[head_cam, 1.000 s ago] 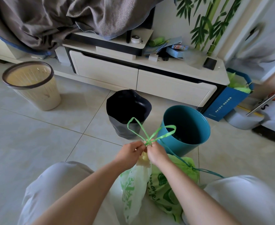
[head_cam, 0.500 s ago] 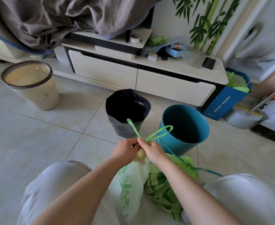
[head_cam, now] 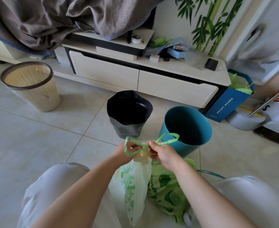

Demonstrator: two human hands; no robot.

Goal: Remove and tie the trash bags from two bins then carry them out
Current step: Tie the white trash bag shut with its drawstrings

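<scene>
Both hands, left (head_cam: 126, 151), right (head_cam: 165, 153), pinching green drawstring (head_cam: 171, 141).

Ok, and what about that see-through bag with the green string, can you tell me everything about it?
The see-through bag is thin whitish plastic with green printing, hanging long and narrow between the person's knees. Its neck is bunched tight and looks yellowish. A bright green drawstring leaves the neck in two loops: the left hand pinches one, the right hand pinches the other, crossed above the neck. A green printed bag lies right beside it.
</scene>
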